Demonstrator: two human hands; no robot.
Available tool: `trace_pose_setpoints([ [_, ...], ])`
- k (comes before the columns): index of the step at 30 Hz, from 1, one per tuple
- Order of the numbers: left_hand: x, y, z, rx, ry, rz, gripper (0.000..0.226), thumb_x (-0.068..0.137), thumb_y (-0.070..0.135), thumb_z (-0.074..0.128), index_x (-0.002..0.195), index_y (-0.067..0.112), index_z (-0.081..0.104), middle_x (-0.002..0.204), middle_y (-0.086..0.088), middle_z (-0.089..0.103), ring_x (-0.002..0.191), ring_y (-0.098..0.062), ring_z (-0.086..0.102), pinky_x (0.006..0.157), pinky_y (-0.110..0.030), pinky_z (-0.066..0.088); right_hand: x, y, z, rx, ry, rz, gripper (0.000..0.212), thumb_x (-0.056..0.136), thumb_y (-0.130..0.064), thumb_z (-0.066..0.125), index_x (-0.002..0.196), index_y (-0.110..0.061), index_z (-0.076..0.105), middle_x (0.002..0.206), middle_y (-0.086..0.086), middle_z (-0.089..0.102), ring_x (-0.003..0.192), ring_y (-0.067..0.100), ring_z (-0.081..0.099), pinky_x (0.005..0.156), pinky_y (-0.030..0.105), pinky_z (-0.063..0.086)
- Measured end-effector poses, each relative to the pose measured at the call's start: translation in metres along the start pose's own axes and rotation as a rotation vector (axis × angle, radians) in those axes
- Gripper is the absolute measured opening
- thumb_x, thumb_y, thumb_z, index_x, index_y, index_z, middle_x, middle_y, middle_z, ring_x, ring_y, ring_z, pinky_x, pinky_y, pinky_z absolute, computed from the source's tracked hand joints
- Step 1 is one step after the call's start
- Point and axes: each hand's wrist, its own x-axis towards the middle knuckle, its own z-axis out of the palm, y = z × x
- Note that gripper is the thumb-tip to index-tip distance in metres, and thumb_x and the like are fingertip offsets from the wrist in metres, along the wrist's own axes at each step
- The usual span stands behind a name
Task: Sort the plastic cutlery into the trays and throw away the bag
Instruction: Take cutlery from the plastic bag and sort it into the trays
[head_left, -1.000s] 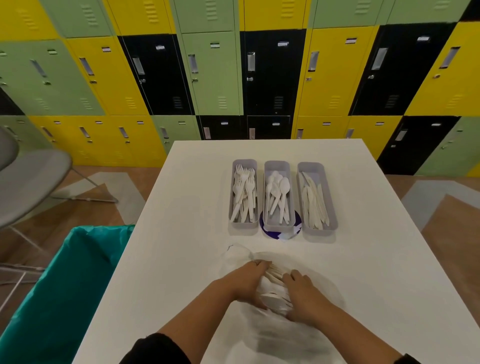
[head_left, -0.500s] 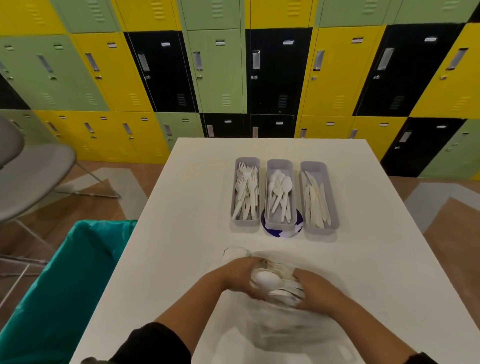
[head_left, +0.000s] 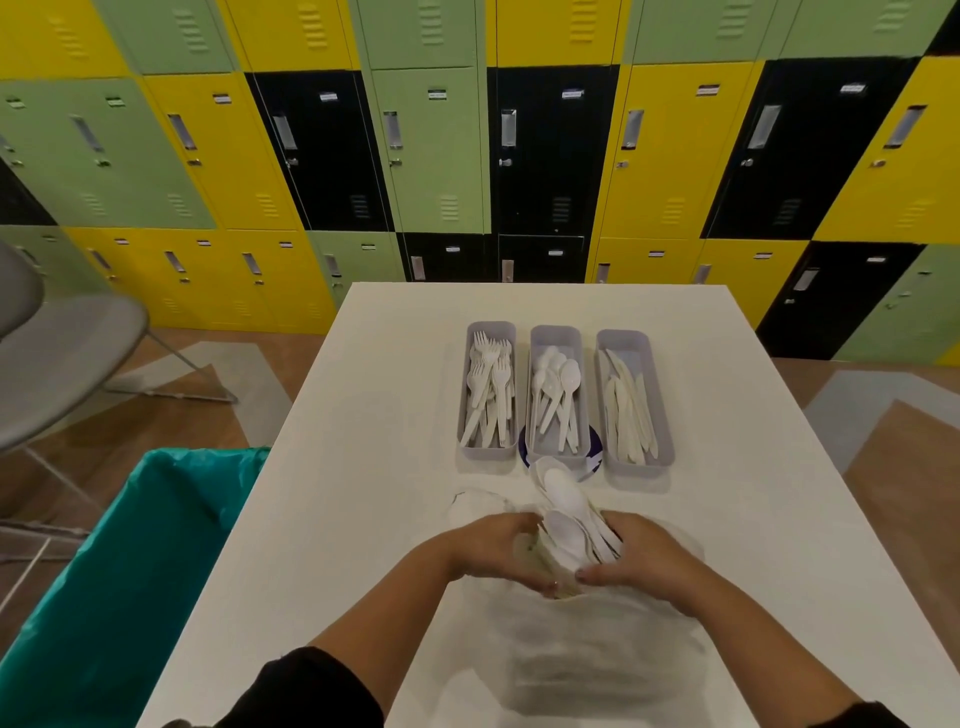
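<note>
Head | L hand (head_left: 496, 553) + R hand (head_left: 641, 564) fingers clasp spoon bundle (head_left: 569, 525) | over bag (head_left: 597, 649)

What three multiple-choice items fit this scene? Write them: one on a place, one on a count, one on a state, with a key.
1. Where is the fork tray?
A. leftmost of the row
B. middle
C. rightmost

2. How many trays stand on the table?
A. two
B. three
C. four

3. What are both hands doing?
A. resting flat on the table
B. gripping a bunch of spoons over the bag
C. lifting a tray

Key: A, forks lie left of the spoon tray and knife tray; B, three grey trays stand side by side; B, left hand and right hand close round the spoons.
</note>
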Motion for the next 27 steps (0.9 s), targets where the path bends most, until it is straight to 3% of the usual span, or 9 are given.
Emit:
trace_pose_setpoints([
  [5,0.002,0.006,-0.001,-0.320,0.035,0.016,0.057,0.074,0.046,0.071,0.122,0.018,0.058,0.122,0.001,0.064,0.115,-0.015,0.058,0.102,-0.030,0.046,0.001,0.000,-0.006,0.042,-0.055,0.003,0.031,0.073,-0.023,0.077,0.100,-0.018,0.063,0.089,-0.006,0.067,0.082,0.011,0.062,0.067,0.019,0.045],
  [7,0.001,0.008,-0.002,-0.349,0.042,0.037,0.038,0.083,0.041,0.066,0.111,0.015,0.066,0.112,0.001,0.068,0.108,-0.014,0.061,0.096,-0.025,0.046,0.001,0.001,-0.006,0.046,-0.088,0.012,0.032,0.073,-0.021,0.076,0.103,-0.018,0.063,0.091,-0.004,0.067,0.084,0.012,0.062,0.068,0.019,0.045],
  [11,0.005,0.005,-0.002,-0.223,0.019,0.038,0.023,0.086,0.026,0.064,0.096,0.007,0.073,0.097,0.000,0.068,0.099,-0.012,0.060,0.096,-0.028,0.044,0.003,0.004,-0.005,0.087,-0.093,0.001,0.041,0.071,-0.022,0.077,0.108,-0.019,0.061,0.102,-0.001,0.069,0.094,0.015,0.064,0.083,0.030,0.050],
  [14,0.006,0.000,-0.002,-0.136,-0.030,0.010,0.011,0.083,0.022,0.067,0.073,0.017,0.068,0.074,0.004,0.061,0.075,-0.008,0.053,0.079,-0.028,0.042,0.002,0.004,-0.006,0.176,-0.098,-0.022,0.028,0.076,-0.021,0.074,0.101,-0.020,0.061,0.098,-0.001,0.068,0.091,0.014,0.063,0.080,0.027,0.048],
  [18,0.010,0.006,-0.005,0.041,-0.073,-0.034,0.036,0.083,0.030,0.068,0.056,0.021,0.044,0.060,0.005,0.041,0.060,-0.009,0.036,0.062,-0.023,0.029,0.000,-0.001,-0.010,0.355,-0.122,-0.069,0.011,0.086,-0.016,0.064,0.092,-0.007,0.065,0.086,0.004,0.068,0.088,0.013,0.064,0.084,0.025,0.047],
  [21,0.012,0.012,-0.009,0.348,-0.154,-0.056,0.038,0.084,0.036,0.065,0.058,0.018,0.044,0.061,0.003,0.043,0.058,-0.010,0.036,0.057,-0.022,0.028,-0.002,-0.005,-0.014,0.402,-0.133,-0.063,0.015,0.089,-0.014,0.060,0.096,-0.002,0.064,0.091,0.011,0.071,0.095,0.016,0.065,0.082,0.018,0.044],
  [23,0.013,0.016,-0.012,0.414,-0.147,-0.058,0.031,0.084,0.039,0.064,0.069,0.014,0.054,0.072,-0.002,0.057,0.065,-0.012,0.045,0.062,-0.023,0.034,-0.002,-0.004,-0.016,0.389,-0.123,-0.087,0.018,0.090,-0.017,0.059,0.092,0.000,0.066,0.088,0.008,0.071,0.095,0.016,0.065,0.084,0.019,0.045],
  [25,0.013,0.021,-0.014,0.359,-0.065,-0.040,0.034,0.083,0.044,0.063,0.090,0.011,0.061,0.095,-0.007,0.066,0.083,-0.017,0.055,0.073,-0.027,0.041,-0.001,-0.005,-0.015,0.450,-0.102,-0.104,0.019,0.091,-0.018,0.059,0.094,-0.001,0.064,0.077,0.002,0.069,0.084,0.013,0.065,0.085,0.022,0.047],
  [27,0.011,0.029,-0.016,0.101,-0.005,-0.005,0.038,0.087,0.046,0.058,0.103,0.011,0.058,0.105,-0.005,0.066,0.095,-0.018,0.061,0.082,-0.029,0.044,0.001,-0.010,-0.013,0.562,-0.056,-0.111,0.019,0.090,-0.022,0.059,0.100,-0.007,0.065,0.077,0.000,0.070,0.080,0.011,0.067,0.081,0.022,0.049],
])
